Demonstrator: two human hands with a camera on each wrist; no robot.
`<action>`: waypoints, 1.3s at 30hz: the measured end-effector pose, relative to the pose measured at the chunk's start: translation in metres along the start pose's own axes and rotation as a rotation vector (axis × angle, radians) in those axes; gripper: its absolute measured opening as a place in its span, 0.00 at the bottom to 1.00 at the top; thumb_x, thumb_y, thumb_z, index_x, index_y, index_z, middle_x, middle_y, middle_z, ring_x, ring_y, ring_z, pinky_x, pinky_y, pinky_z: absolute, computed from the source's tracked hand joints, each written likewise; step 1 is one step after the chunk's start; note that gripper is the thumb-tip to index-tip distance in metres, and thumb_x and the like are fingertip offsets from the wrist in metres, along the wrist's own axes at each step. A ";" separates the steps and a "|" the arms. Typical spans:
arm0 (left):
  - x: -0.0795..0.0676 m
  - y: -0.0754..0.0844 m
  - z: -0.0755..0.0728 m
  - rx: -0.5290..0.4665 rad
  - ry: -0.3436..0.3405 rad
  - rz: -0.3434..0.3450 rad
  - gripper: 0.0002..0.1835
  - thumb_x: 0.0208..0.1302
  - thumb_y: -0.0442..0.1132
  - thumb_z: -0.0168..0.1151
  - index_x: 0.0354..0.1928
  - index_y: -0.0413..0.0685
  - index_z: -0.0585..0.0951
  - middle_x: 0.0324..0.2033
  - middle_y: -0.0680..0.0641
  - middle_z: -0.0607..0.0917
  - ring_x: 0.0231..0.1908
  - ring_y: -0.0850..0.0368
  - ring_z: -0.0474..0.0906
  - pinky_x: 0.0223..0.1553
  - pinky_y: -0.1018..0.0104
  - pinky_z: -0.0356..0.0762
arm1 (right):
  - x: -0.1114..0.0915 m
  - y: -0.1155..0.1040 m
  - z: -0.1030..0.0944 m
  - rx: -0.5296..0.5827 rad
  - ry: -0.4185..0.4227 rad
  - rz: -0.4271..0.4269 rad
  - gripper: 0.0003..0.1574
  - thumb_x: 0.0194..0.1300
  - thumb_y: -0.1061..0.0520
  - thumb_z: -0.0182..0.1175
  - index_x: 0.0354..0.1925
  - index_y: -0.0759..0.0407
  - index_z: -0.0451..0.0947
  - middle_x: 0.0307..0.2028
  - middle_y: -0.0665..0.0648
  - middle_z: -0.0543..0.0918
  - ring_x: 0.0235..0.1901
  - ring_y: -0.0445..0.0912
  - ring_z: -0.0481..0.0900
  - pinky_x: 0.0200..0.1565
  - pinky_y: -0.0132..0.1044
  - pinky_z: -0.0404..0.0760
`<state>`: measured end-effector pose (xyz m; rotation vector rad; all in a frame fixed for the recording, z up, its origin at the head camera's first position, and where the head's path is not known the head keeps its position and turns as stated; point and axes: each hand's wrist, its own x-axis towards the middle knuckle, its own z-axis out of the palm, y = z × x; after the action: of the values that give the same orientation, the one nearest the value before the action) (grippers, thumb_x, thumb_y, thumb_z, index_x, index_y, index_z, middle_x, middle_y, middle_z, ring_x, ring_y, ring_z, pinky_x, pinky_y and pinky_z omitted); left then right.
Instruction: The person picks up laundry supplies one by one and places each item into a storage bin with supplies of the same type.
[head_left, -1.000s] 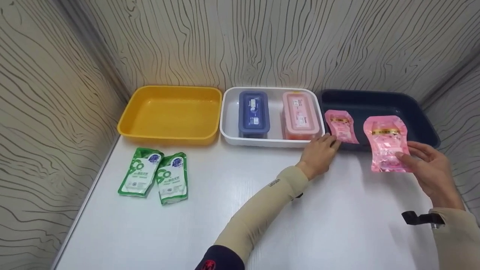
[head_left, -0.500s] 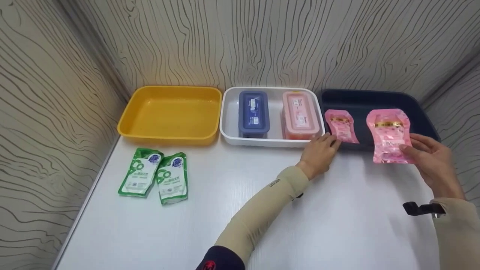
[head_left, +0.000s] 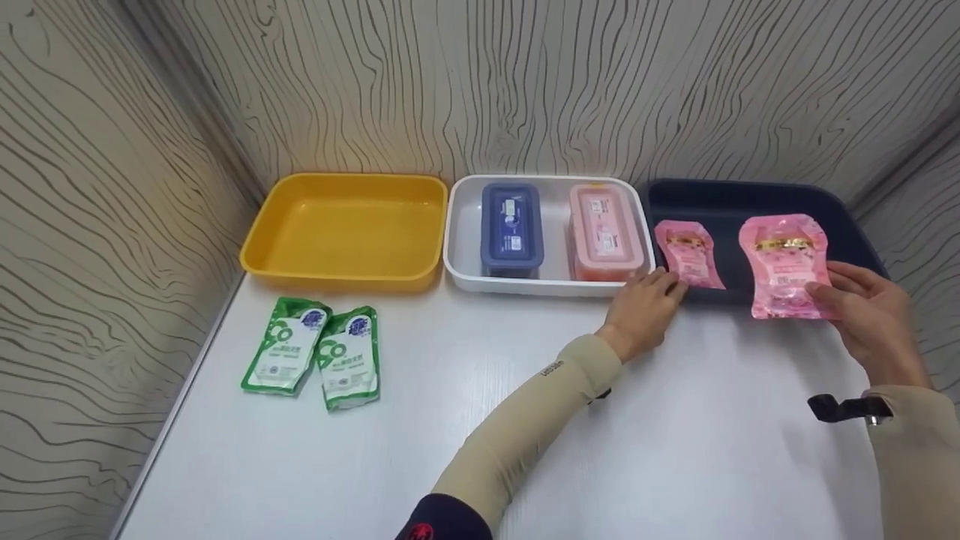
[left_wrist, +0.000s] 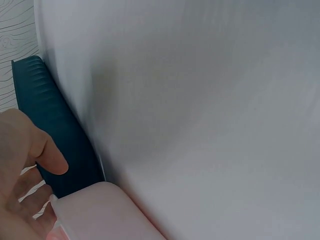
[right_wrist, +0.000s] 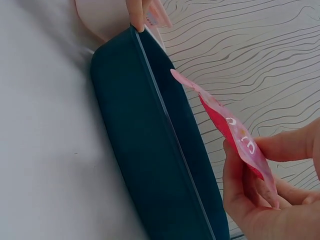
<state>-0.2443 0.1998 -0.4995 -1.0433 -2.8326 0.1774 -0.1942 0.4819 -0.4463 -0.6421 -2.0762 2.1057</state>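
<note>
My right hand [head_left: 870, 322] pinches a pink pouch [head_left: 787, 270] with a gold band and holds it raised over the front of the navy bin [head_left: 757, 196]. In the right wrist view this pouch [right_wrist: 235, 132] shows edge-on between thumb and fingers. A second pink pouch [head_left: 690, 255] leans inside the navy bin at its left end. At that bin's front left corner, beside the white bin [head_left: 551, 202], my left hand [head_left: 641, 311] grips the rim. In the left wrist view its thumb [left_wrist: 54, 161] lies over the navy outer wall.
A blue lidded box [head_left: 512, 225] and a pink lidded box [head_left: 606, 225] stand in the white bin. To the left is a yellow bin [head_left: 345, 283]. Two green and white pouches, one on the left [head_left: 285, 345] and one on the right [head_left: 349, 360], lie on the table before it.
My right hand has lifted the pink pouch a little, away from me toward the navy bin. The left hand stays at the bin corner.
</note>
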 end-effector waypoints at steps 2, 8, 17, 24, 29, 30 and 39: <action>0.000 0.000 0.000 -0.001 -0.001 0.002 0.33 0.82 0.51 0.55 0.84 0.61 0.62 0.80 0.57 0.68 0.80 0.60 0.62 0.84 0.60 0.52 | 0.002 -0.001 0.001 0.004 -0.001 0.009 0.24 0.71 0.61 0.70 0.60 0.45 0.76 0.43 0.39 0.83 0.38 0.34 0.84 0.39 0.22 0.86; 0.000 0.000 0.002 -0.003 0.019 -0.003 0.33 0.80 0.51 0.55 0.83 0.62 0.64 0.78 0.57 0.69 0.78 0.60 0.64 0.83 0.61 0.55 | 0.013 -0.004 0.004 0.038 0.005 0.027 0.25 0.72 0.62 0.69 0.61 0.43 0.75 0.46 0.40 0.80 0.42 0.36 0.80 0.41 0.21 0.85; 0.002 -0.001 -0.001 -0.007 -0.011 -0.005 0.32 0.83 0.51 0.51 0.84 0.62 0.62 0.80 0.58 0.67 0.80 0.60 0.60 0.84 0.62 0.50 | 0.030 -0.010 0.007 0.013 0.035 0.037 0.36 0.74 0.60 0.68 0.74 0.45 0.69 0.48 0.40 0.78 0.47 0.36 0.78 0.42 0.19 0.84; 0.005 -0.002 -0.003 0.004 -0.020 -0.004 0.32 0.84 0.52 0.50 0.85 0.62 0.60 0.81 0.58 0.66 0.80 0.61 0.60 0.84 0.61 0.49 | 0.043 -0.011 0.008 -0.006 0.056 0.037 0.32 0.73 0.59 0.69 0.69 0.43 0.73 0.48 0.40 0.78 0.46 0.36 0.78 0.40 0.19 0.84; 0.004 -0.001 -0.002 0.007 -0.015 0.005 0.32 0.83 0.52 0.50 0.85 0.62 0.60 0.81 0.58 0.66 0.80 0.60 0.60 0.84 0.61 0.49 | 0.054 -0.007 0.009 0.020 0.098 0.080 0.30 0.71 0.59 0.71 0.66 0.40 0.75 0.47 0.39 0.79 0.45 0.36 0.78 0.39 0.19 0.84; 0.004 -0.001 -0.001 0.008 -0.013 0.005 0.32 0.84 0.52 0.50 0.85 0.62 0.60 0.81 0.58 0.66 0.80 0.60 0.60 0.84 0.61 0.49 | 0.056 -0.006 0.009 0.025 0.104 0.087 0.31 0.71 0.59 0.71 0.67 0.40 0.75 0.46 0.39 0.80 0.45 0.36 0.78 0.39 0.20 0.84; 0.002 -0.002 0.003 0.023 0.027 0.005 0.31 0.82 0.51 0.51 0.83 0.62 0.63 0.78 0.58 0.70 0.78 0.61 0.64 0.83 0.62 0.53 | 0.072 0.001 0.011 -0.096 0.114 0.085 0.31 0.74 0.62 0.66 0.68 0.41 0.72 0.43 0.38 0.78 0.40 0.33 0.79 0.35 0.20 0.84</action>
<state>-0.2479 0.1995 -0.5024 -1.0402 -2.7969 0.1942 -0.2628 0.4983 -0.4633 -0.8563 -2.1336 1.9705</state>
